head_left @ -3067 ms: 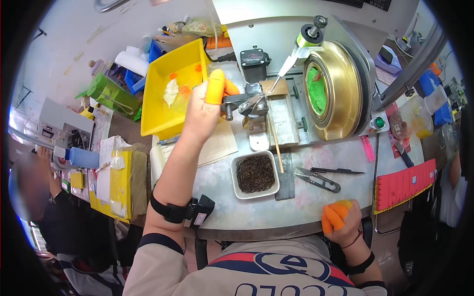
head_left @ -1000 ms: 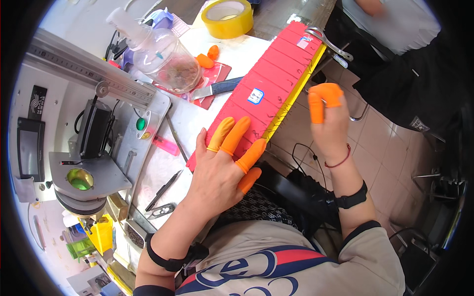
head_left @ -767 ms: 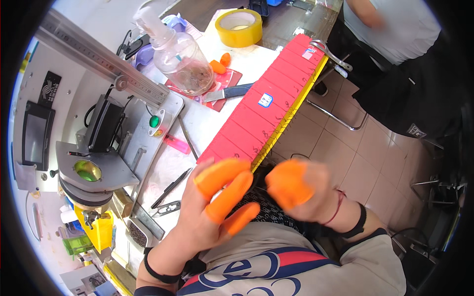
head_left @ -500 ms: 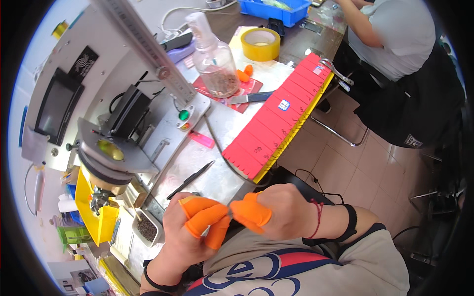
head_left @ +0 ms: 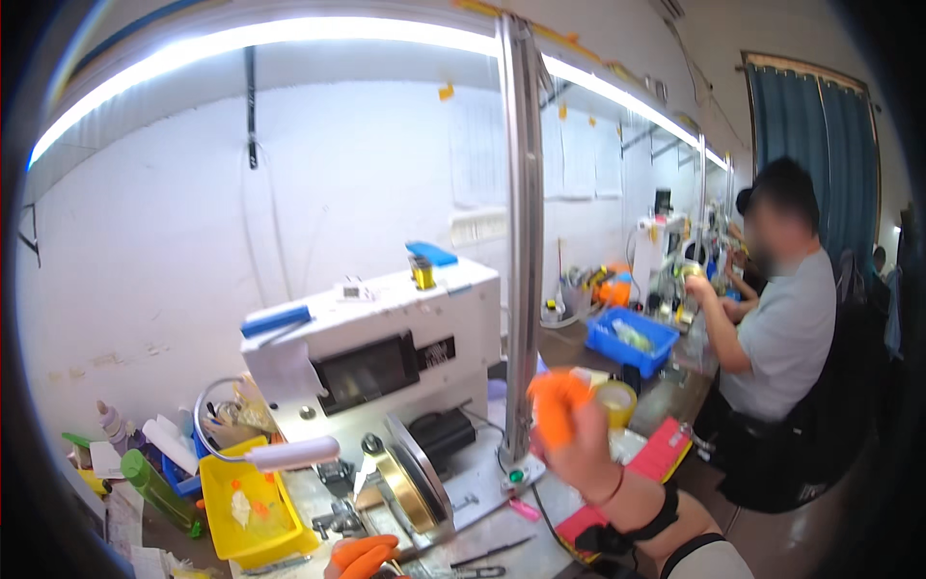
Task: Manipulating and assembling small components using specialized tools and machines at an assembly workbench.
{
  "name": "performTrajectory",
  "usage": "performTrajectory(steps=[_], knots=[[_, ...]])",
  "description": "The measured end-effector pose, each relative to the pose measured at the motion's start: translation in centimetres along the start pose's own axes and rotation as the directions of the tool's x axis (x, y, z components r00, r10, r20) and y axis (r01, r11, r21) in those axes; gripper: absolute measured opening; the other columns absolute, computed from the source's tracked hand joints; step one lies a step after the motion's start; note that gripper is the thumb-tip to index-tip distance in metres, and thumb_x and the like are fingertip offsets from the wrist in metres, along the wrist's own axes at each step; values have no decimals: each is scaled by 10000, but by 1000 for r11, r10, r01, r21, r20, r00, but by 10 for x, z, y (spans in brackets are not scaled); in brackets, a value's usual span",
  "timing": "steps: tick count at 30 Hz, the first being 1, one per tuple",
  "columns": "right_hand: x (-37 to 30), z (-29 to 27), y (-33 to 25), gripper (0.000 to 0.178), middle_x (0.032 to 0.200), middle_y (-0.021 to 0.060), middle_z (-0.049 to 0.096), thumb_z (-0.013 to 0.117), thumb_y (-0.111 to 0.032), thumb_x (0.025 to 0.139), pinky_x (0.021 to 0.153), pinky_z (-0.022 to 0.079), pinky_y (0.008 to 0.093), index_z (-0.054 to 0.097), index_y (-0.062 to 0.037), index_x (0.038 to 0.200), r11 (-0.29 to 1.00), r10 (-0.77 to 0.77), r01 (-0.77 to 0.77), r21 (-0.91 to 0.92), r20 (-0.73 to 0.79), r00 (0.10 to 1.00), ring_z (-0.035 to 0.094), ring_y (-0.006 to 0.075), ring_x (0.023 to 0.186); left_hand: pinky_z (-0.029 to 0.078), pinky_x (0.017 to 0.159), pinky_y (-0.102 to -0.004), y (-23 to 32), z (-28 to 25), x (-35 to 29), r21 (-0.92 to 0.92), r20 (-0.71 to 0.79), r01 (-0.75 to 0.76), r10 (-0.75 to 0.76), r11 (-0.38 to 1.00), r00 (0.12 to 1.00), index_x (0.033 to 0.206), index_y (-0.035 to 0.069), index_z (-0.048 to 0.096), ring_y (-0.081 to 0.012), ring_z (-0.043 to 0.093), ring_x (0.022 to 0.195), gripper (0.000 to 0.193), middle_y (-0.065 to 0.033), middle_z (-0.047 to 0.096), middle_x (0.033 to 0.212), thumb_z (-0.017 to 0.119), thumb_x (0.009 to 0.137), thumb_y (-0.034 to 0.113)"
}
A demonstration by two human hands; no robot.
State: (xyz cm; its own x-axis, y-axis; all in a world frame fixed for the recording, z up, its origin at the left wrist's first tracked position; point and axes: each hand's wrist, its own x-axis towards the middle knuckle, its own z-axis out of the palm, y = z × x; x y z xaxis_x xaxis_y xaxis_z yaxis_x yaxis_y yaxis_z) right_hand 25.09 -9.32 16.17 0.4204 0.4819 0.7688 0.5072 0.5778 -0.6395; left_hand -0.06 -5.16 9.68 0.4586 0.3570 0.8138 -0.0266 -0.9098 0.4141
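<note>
Orange finger cots cover fingertips on both my hands. My right hand point(head_left: 571, 429) is raised in front of the metal post point(head_left: 522, 241), fingers bunched together; anything they pinch is hidden. My left hand point(head_left: 365, 558) is low at the bottom edge, its covered fingers curled, and only part of it shows. Whatever it grips is too small to make out. Just beyond it stands a machine with a round brass-coloured wheel point(head_left: 400, 490). A dark pen-like tool point(head_left: 492, 554) lies on the bench to its right.
A white machine with a dark screen point(head_left: 365, 374) stands behind the wheel. Left are a yellow bin point(head_left: 253, 550), a white lamp head point(head_left: 293, 453) and a green bottle point(head_left: 159, 492). Yellow tape point(head_left: 617, 402), a red pad point(head_left: 666, 448) and a blue basket point(head_left: 632, 340) lie right, near a seated person point(head_left: 781, 318).
The view has swung up from my lap to the wall and bench. My hands, close together before, are now apart; the right has risen toward the post, the left is lower left.
</note>
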Motion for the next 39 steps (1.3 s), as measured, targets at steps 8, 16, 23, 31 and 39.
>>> performTrajectory(steps=[8, 16, 23, 31, 39], knots=[[271, -30, -41, 155, 628, -29, 398, 502, -174, 817, 367, 203, 209, 530, -98, 950, 990, 1, 58, 130, -414, 910, 329, 52, 472, 440, 745, -322, -37, -18, 3, 5, -205, 79, -77, 997, 976, 1011, -10, 539, -261, 542, 841, 249, -163, 566, 945, 543, 763, -21], [332, 3, -63, 205, 741, 17, 454, 482, -164, 813, 403, 310, 235, 516, -66, 990, 994, -112, 109, -29, -366, 924, 416, 86, 553, 454, 741, -323, -51, -20, 0, 125, -136, 111, -94, 986, 986, 960, -13, 573, -266, 568, 845, 239, -166, 583, 927, 584, 724, -49], [244, 11, -17, 214, 667, -22, 457, 481, -187, 861, 471, 304, 183, 531, -58, 1024, 990, -140, 140, -23, -313, 939, 389, 55, 537, 474, 712, -331, -42, -27, -4, 168, -87, 100, -86, 981, 992, 900, -8, 586, -277, 597, 800, 199, -165, 602, 872, 611, 705, -39], [27, -9, 108, 164, 577, -41, 402, 463, -225, 888, 381, 222, 180, 519, -116, 997, 714, 593, -477, 513, -81, 801, 295, 32, 428, 409, 571, -300, -55, -15, 3, 197, 22, 20, -25, 980, 999, 889, 61, 551, -213, 549, 628, 205, -108, 614, 817, 609, 693, 70], [-43, 0, 122, 150, 759, 8, 518, 486, -108, 858, 464, 343, 176, 538, -31, 976, 770, 623, -534, 350, -228, 748, 440, 47, 565, 425, 524, -308, -51, -15, -1, 206, 65, 21, -35, 978, 997, 905, 96, 575, -229, 551, 578, 173, -95, 615, 795, 595, 733, 101]])
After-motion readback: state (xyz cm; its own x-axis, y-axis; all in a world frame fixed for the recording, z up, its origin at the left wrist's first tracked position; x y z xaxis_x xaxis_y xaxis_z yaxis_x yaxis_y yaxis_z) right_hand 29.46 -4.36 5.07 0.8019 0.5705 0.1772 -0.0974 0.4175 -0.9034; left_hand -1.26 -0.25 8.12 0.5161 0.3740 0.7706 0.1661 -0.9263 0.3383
